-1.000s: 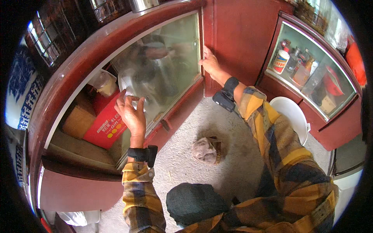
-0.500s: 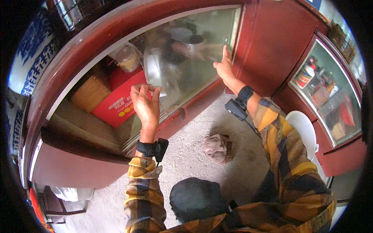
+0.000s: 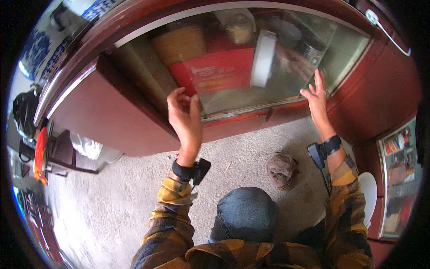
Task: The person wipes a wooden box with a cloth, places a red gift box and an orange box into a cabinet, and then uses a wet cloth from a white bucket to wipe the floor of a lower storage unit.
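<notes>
Across the far side of the scene, a dark-red cabinet [image 3: 96, 105] spans most of the width, with a glass pane [image 3: 242, 99] upright in its front, above the lower rail [image 3: 251, 118]. Near the pane's lower left corner is the left hand [image 3: 184, 117], its fingers curled loosely and the thumb a little apart from them, with nothing visible in the grip. Farther right, the right hand [image 3: 317, 101] is raised beside the pane's right-hand edge, fingers spread and thumb apart, just below a small pull [image 3: 314, 61]; whether the fingertips touch the glass, I cannot tell. Between the hands lies a wide stretch of the pane, and behind it are a red box [image 3: 224, 67], a brown carton [image 3: 180, 43] at its far left and an upright white container [image 3: 264, 60] just to its right.

Nearer, pale rough floor [image 3: 116, 197] runs from the rail to the person's knee [image 3: 246, 213] and broadens to the left, giving the most room on that side. To the right, the room narrows: a crumpled grey-brown cloth [image 3: 280, 169] lies just beyond the knee, and a white tub [image 3: 367, 195] stands close against a second cabinet [image 3: 403, 197]
</notes>
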Demonstrator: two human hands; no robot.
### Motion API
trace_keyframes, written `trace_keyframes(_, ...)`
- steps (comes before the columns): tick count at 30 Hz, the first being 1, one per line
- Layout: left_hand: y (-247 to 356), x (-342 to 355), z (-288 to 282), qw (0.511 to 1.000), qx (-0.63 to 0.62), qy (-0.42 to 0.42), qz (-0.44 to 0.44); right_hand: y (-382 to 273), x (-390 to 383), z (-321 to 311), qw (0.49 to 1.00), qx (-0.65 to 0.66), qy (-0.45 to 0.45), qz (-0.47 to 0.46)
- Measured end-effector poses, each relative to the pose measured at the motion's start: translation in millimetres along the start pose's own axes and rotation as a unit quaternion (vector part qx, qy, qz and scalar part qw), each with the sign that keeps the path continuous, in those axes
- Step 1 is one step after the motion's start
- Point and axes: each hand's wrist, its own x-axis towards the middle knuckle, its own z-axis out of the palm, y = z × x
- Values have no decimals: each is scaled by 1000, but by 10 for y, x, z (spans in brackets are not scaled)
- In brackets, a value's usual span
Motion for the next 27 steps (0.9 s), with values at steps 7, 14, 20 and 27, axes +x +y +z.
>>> trace_keyframes(7, -14, -284, -109, 931, 178, -141, 285, -146, -82, 317, 996, 79, 42, 27)
trace_keyframes(14, -135, -153, -197, 901, 281, -146, 298, -465, -323, 732, 999, -29, 7, 30)
trace_keyframes(20, -210, -169, -363, 902, 313, -134, 266, -570, -437, 792, 999, -25, -16, 43)
trace_keyframes(27, -272, -327, -562, 920, 270, -111, 261, -140, -654, 236, 985, -39, -149, 76)
